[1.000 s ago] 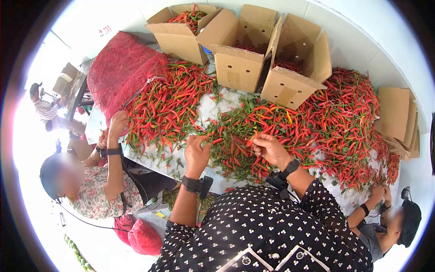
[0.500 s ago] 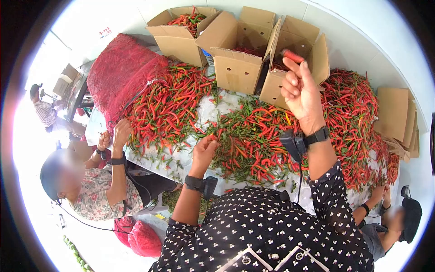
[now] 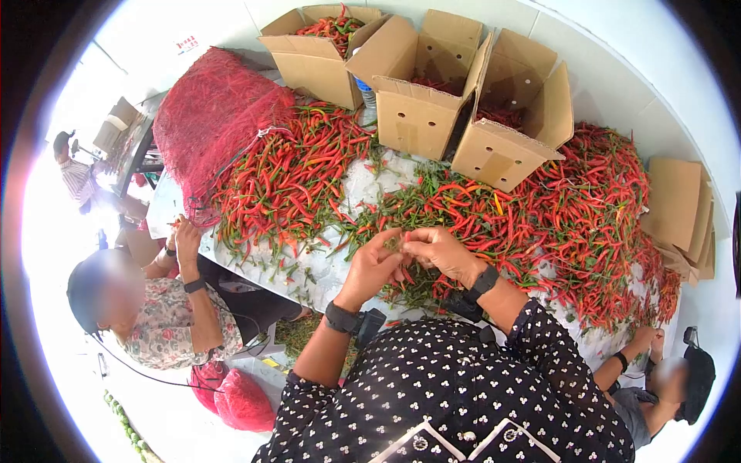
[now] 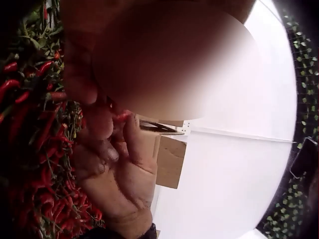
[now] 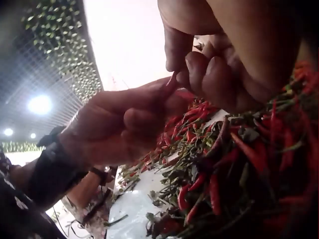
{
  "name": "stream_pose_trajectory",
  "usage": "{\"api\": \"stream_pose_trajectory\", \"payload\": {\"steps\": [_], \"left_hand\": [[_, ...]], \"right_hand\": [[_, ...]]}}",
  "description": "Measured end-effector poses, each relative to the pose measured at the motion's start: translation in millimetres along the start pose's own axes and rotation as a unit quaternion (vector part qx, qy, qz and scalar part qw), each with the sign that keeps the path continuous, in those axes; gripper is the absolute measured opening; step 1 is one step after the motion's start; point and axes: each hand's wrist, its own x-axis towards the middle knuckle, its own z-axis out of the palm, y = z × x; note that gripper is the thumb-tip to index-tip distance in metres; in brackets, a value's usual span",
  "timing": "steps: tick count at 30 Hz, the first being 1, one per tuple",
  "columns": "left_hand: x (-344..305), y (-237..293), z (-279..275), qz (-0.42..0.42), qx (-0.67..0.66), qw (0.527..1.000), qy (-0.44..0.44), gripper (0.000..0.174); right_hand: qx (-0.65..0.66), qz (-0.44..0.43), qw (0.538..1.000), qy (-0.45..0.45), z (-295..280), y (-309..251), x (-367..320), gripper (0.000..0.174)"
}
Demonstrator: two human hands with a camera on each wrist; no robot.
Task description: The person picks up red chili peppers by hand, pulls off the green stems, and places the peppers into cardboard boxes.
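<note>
Above the chili heap, the left hand (image 3: 374, 268) and right hand (image 3: 444, 255) meet at the fingertips. Between them is a small red chili (image 4: 119, 117), mostly covered by fingers. In the right wrist view, the left hand (image 5: 124, 122) pinches one end with thumb and forefinger, while the curled right hand (image 5: 232, 64) grips beside it. Loose red chilies (image 3: 478, 204) mixed with green stems lie beyond and below both hands.
Three open cartons, the left one (image 3: 312, 73), middle one (image 3: 413, 119) and right one (image 3: 498, 158), line the back. A red mesh sack (image 3: 216, 116) lies back left. One person (image 3: 170, 332) works at left, another (image 3: 648, 386) at right. Flattened cardboard (image 3: 671, 201) stands far right.
The right hand rose towards the right carton with a red chili near its fingers, then came back down to the left hand. The left hand has moved slightly right.
</note>
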Motion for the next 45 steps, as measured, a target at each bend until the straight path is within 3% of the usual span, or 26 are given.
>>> {"api": "stream_pose_trajectory", "payload": {"steps": [2,5,6,8,9,14,16,22,25,29,34,36,38,41,43,45], "left_hand": [[5.8,-16.1,-9.1,-0.014,-0.009,1.0,0.025,0.045],[7.4,-27.8,-35.4,0.038,0.152,0.961,0.229,0.031],[8.8,-31.4,-43.6,0.038,0.152,0.961,0.229,0.031],[16.1,-40.8,-58.2,0.166,0.407,0.854,0.278,0.024],[19.0,-35.4,-54.8,0.136,0.392,0.865,0.283,0.02],[47.6,-22.1,-33.2,0.16,0.428,0.864,0.213,0.015],[55.7,-27.0,-25.7,0.079,0.498,0.839,0.205,0.015],[49.7,-48.3,-33.5,0.119,0.394,0.891,0.194,0.014],[32.0,-35.9,-20.5,0.073,0.244,0.952,0.167,0.018],[22.4,-7.8,4.7,0.085,0.277,0.949,0.12,0.017],[34.2,-21.8,-5.5,0.108,0.267,0.942,0.174,0.015],[35.5,-23.7,-7.9,0.013,0.136,0.981,0.134,0.014],[34.6,-21.3,-4.4,0.01,0.118,0.986,0.118,0.012],[33.8,-27.0,5.1,0.046,0.046,0.992,0.106,0.014],[30.9,-24.0,10.7,0.117,0.13,0.977,0.123,0.011],[27.6,-21.1,12.1,0.125,0.168,0.97,0.121,0.013]], "right_hand": [[0.191,0.017,0.981,-0.006,-12.8,9.6,-1.8,0.014],[0.235,0.013,0.972,0.022,-30.4,22.4,-3.4,0.015],[0.266,0.012,0.963,0.028,-34.5,28.3,-4.5,0.017],[0.278,0.003,0.961,0.014,-39.1,44.4,-1.5,0.018],[0.293,0.028,0.956,0.012,-38.7,49.3,-0.5,0.017],[0.306,0.065,0.95,0.016,-36.2,54.5,0.6,0.018],[0.301,0.065,0.951,0.017,-35.1,53.6,-0.3,0.019],[0.28,0.065,0.958,0.017,-37.0,53.3,-1.7,0.02],[0.302,0.07,0.951,-0.015,-32.7,48.8,-0.4,0.02],[0.261,0.073,0.962,0.0,-20.2,39.1,6.4,0.019],[0.231,0.051,0.971,0.024,-18.5,37.6,2.9,0.015],[0.181,0.023,0.982,0.054,-20.2,32.6,-0.1,0.011],[0.177,0.011,0.981,0.076,-15.4,25.4,-3.4,0.01],[0.128,0.009,0.989,0.077,-13.5,21.6,-4.1,0.011],[0.067,-0.001,0.994,0.088,-11.2,19.4,-2.8,0.014],[0.044,-0.006,0.994,0.096,-7.9,14.5,-3.4,0.016]]}}
